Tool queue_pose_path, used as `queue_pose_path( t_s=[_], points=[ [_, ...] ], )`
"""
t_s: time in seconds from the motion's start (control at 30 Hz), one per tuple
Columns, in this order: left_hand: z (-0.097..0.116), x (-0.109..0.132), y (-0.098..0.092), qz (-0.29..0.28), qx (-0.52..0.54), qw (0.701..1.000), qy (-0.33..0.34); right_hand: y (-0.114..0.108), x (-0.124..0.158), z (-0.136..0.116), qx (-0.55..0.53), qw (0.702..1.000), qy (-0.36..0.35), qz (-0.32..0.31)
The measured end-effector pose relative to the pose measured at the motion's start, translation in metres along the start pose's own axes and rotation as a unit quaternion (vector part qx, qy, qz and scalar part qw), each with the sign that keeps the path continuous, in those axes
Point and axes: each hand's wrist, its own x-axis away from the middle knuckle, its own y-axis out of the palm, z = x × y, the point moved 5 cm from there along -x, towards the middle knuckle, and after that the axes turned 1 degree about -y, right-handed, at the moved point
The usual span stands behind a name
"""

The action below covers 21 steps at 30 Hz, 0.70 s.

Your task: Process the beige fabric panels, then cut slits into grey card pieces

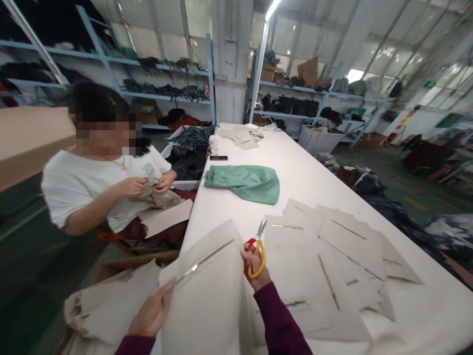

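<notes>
A beige fabric panel (207, 291) with a slanted zipper (203, 260) hangs upright in front of me, over the near edge of the table. Its left edge is pinched by my left hand (150, 310), thumb close to the zipper's lower end. My right hand (256, 268) is closed around scissors (257, 249) with one yellow and one red handle. Their blades point up and stand slightly apart. The fingers of that hand also touch the panel's right edge. To the right, several more beige panels with zippers (351, 236) lie overlapping on the table.
The long white table (291, 172) bears a folded green cloth (247, 182), a phone (219, 158) and more beige pieces (242, 138). A co-worker (107, 182) sits at left, handling beige cloth. Beige cloth (118, 296) fills a box at lower left. Dark bundles (399, 217) lie right of the table.
</notes>
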Motion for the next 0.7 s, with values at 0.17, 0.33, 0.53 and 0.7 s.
queue_pose_path(
  t_s=[0.17, 0.33, 0.53, 0.7],
  points=[
    [0.0, -0.044, 0.007, 0.029, -0.182, 0.98, 0.071, -0.02, -0.003, -0.013, -0.039, 0.999, 0.012, 0.031],
    [0.046, -0.037, 0.112, -0.208, -0.136, 0.944, 0.215, -0.016, 0.008, -0.02, -0.054, 0.998, 0.035, 0.012],
    [0.047, -0.001, 0.166, -0.334, -0.084, 0.937, 0.058, -0.025, 0.02, -0.033, -0.037, 0.999, 0.03, 0.026],
    [0.038, 0.016, 0.161, -0.313, 0.005, 0.948, -0.061, -0.028, 0.031, -0.047, 0.018, 0.999, 0.013, 0.027]
  ],
)
